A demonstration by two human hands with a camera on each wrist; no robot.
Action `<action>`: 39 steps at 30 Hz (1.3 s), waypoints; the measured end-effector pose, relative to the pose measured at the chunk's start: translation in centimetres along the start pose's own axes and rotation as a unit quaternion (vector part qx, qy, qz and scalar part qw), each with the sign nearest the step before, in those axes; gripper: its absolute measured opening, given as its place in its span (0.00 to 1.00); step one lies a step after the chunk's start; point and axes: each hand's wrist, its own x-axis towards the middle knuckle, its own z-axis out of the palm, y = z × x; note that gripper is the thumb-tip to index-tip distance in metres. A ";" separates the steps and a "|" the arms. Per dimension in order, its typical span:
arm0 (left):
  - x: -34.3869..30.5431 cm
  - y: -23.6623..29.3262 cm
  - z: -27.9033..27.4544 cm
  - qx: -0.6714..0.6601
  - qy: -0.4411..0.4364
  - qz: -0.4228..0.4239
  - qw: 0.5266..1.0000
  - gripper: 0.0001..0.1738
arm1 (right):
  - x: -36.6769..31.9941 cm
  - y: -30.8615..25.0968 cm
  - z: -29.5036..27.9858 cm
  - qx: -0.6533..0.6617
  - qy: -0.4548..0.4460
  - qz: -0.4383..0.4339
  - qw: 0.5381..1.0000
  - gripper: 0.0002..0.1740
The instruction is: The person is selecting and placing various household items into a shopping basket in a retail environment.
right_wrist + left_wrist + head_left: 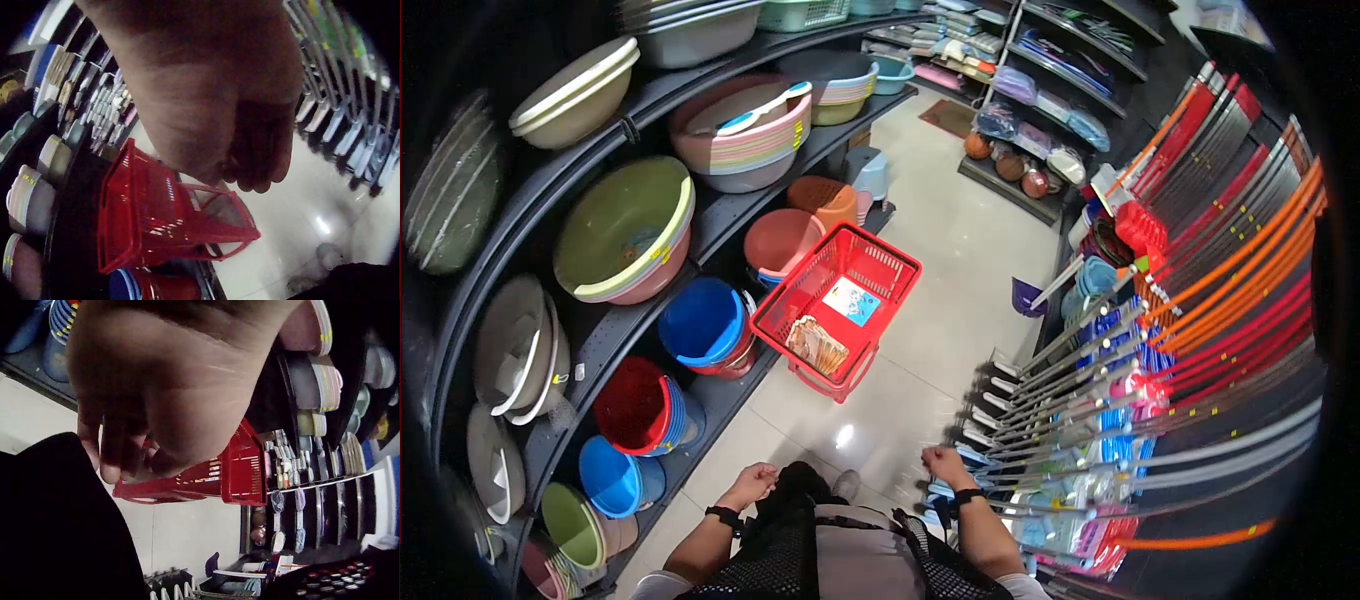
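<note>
Both hands hang free in front of the body, holding nothing. The left hand [752, 484] has loosely bent fingers, and its palm [169, 381] fills the upper part of the left wrist view. The right hand [945, 466] also has loosely curled fingers; its palm [206, 94] shows in the right wrist view. Ahead of both hands, touched by neither, a red shopping basket [884, 326] stands in the aisle. Inside it lie a white and blue card [851, 300] and a brownish patterned packet [816, 345].
Shelves on the left carry stacked basins [625, 225] and buckets, among them a blue bucket [700, 320]. Long-handled mops and brooms [1080, 350] line the right side. Balls [1035, 183] sit on a low rack at the back. Pale tiled floor [930, 200] runs between.
</note>
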 end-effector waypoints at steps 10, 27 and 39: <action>10.2 13.5 -1.2 0.014 -0.010 0.069 0.997 0.16 | 17.1 -18.9 -4.3 0.006 0.000 -0.112 0.994 0.18; 23.7 25.8 0.6 -0.113 0.154 -0.085 0.978 0.32 | 51.2 -34.2 -2.3 -0.269 -0.081 -0.235 0.930 0.25; 25.7 29.3 2.0 -0.060 0.225 -0.124 0.965 0.21 | 67.4 -27.7 7.7 -0.376 -0.061 -0.159 0.911 0.33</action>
